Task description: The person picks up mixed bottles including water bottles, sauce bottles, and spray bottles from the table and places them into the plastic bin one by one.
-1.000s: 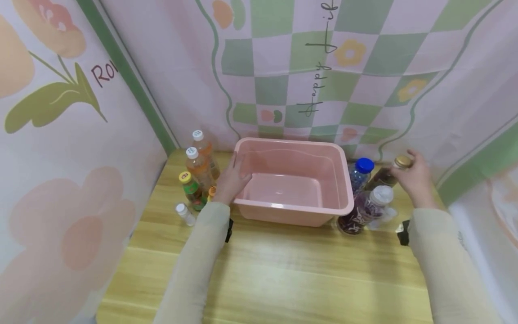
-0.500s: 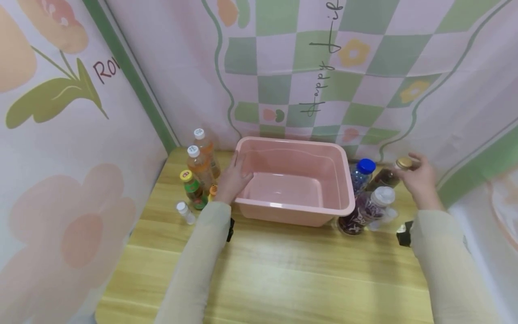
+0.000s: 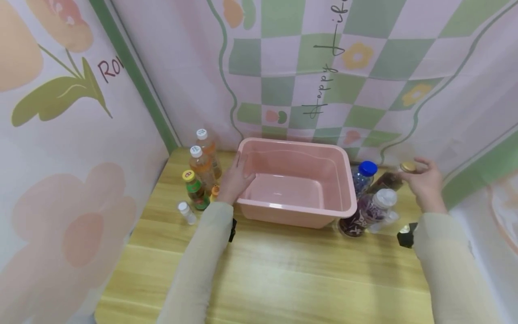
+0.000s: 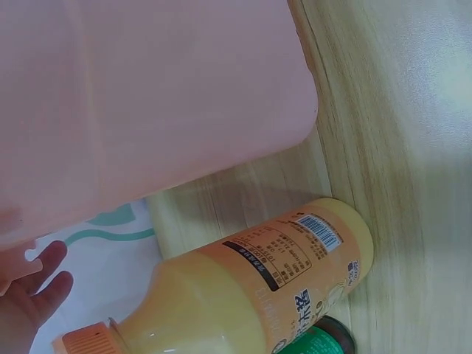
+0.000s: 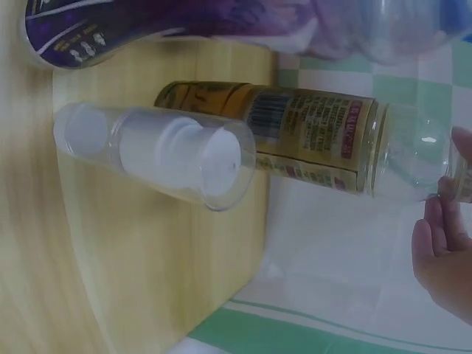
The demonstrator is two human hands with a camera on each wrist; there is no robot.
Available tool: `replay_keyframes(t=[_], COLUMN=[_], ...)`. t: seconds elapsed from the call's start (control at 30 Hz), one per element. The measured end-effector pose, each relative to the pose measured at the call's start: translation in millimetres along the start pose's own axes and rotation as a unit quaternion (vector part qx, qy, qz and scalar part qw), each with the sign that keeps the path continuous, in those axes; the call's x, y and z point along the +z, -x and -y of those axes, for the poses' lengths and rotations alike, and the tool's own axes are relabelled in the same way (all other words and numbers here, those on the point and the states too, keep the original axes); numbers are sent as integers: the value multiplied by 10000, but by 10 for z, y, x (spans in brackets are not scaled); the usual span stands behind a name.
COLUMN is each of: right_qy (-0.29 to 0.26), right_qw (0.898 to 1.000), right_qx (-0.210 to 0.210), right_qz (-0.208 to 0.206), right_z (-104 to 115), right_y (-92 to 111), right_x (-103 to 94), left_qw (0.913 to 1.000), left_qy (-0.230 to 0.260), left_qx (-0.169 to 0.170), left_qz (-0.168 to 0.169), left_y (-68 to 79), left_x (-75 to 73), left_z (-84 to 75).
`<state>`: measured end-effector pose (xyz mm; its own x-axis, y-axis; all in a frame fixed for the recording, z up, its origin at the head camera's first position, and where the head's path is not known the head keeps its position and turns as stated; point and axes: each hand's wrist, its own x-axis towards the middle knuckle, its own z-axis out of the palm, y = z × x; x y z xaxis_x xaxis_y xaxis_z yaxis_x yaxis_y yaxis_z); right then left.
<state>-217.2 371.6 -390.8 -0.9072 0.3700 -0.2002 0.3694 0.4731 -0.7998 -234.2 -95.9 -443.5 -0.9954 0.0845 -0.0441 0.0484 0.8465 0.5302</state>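
In the head view my left hand (image 3: 236,180) holds the left rim of a pink plastic tub (image 3: 279,212), thumb inside and fingers along the outside. The left wrist view shows those fingertips under the rim, near a yellow drink bottle with an orange cap (image 4: 199,310). At the right, my right hand (image 3: 425,184) pinches the top of a gold-capped bottle (image 3: 386,181). In the right wrist view this bottle has a gold-brown label and a clear upper part, with fingers and thumb around its neck. A clear-capped white pump bottle (image 5: 155,151) stands beside it.
Right of the tub stand a blue-capped bottle (image 3: 363,180) and a purple-labelled bottle (image 3: 360,218). On the left are two white-capped orange drinks (image 3: 202,168), a green-labelled bottle with a yellow cap (image 3: 196,191) and a small white-capped bottle (image 3: 187,213). A printed curtain (image 3: 291,90) hangs behind.
The head view has shifted slightly. My right hand and the gold cap have moved a little to the right and nearer. My left hand stays on the tub rim.
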Motion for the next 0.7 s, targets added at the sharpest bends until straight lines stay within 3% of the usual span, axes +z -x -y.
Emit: replay_keyframes(t=[0.33, 0.43, 0.53, 0.7], right_qy=[-624, -1387, -2284, -2514], right_qw=[9968, 9888, 9721, 9655], right_qx=[-337, -350, -302, -387], right_qz=[-376, -428, -447, -560], right_z=[198, 296, 398, 585], right_y=[-27, 5, 43, 102], right_x=[-201, -266, -333, -462], left_qw=[10000, 10000, 10000, 9999], left_qy=[24, 65, 24, -39], left_qx=[-17, -8, 31, 86], left_qz=[42, 33, -7, -92], left_y=[9, 14, 17, 19], left_x=[-22, -25, -16, -2], left_z=[-22, -23, -20, -25])
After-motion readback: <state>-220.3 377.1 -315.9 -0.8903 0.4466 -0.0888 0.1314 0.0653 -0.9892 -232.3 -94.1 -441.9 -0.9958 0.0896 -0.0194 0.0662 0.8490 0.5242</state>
